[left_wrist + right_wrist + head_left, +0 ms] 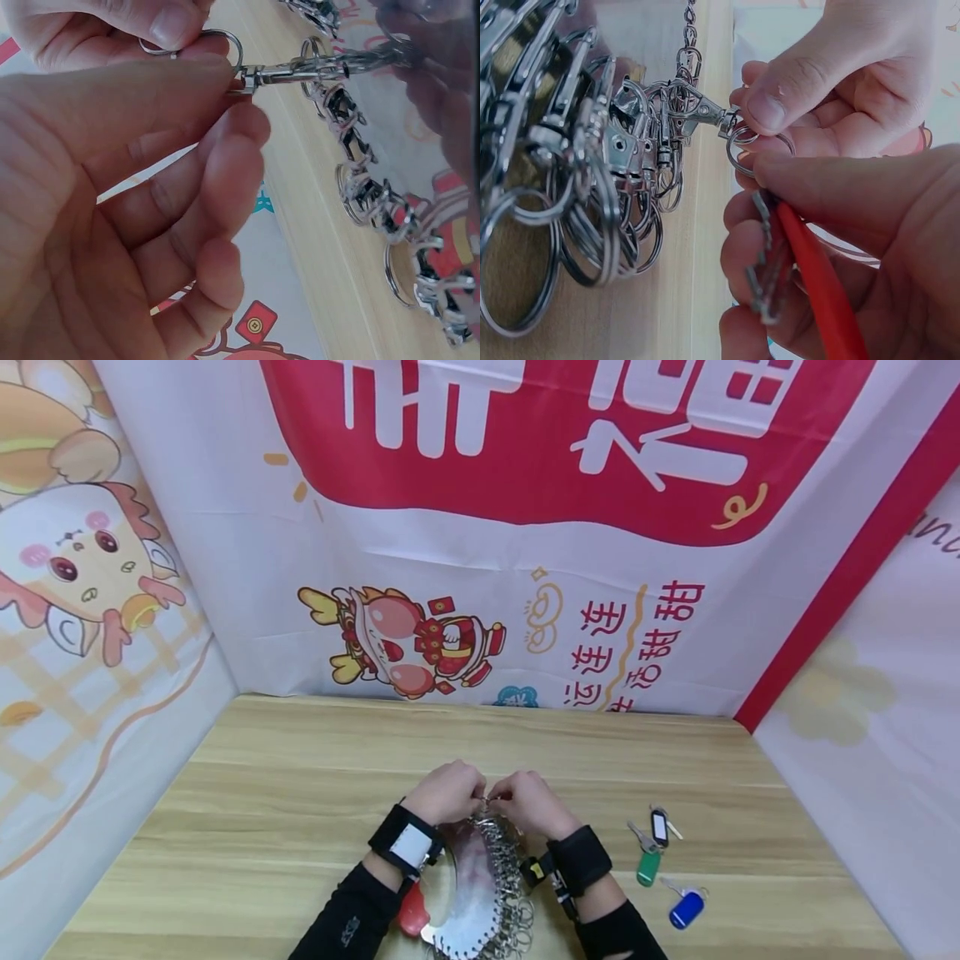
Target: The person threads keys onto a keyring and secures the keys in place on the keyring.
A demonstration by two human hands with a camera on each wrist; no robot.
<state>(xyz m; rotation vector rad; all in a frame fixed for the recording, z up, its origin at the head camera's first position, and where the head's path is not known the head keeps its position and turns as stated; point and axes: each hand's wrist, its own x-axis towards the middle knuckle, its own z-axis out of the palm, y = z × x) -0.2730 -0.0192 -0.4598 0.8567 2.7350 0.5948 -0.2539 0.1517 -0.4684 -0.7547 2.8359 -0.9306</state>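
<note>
My left hand (450,789) pinches the swivel end of a metal snap hook (292,73) between thumb and finger. A split ring (238,49) hangs from that hook. Close beside it, my right hand (534,802) pinches the ring's other side. A toothed key (763,262) and a red key tag (817,277) also sit in my right hand, against curled fingers. Whether the key is on the ring is hidden by the thumb. Under both hands lies a shiny curved plate (467,893), with many snap hooks and split rings (525,262) hanging along its edge.
Right of the hands, loose keys lie on the wooden table (300,752) with a green tag (648,868), a blue tag (687,910) and a black-edged tag (659,827). A red rounded piece (412,912) is left of the plate. Printed cloth (247,577) walls the table.
</note>
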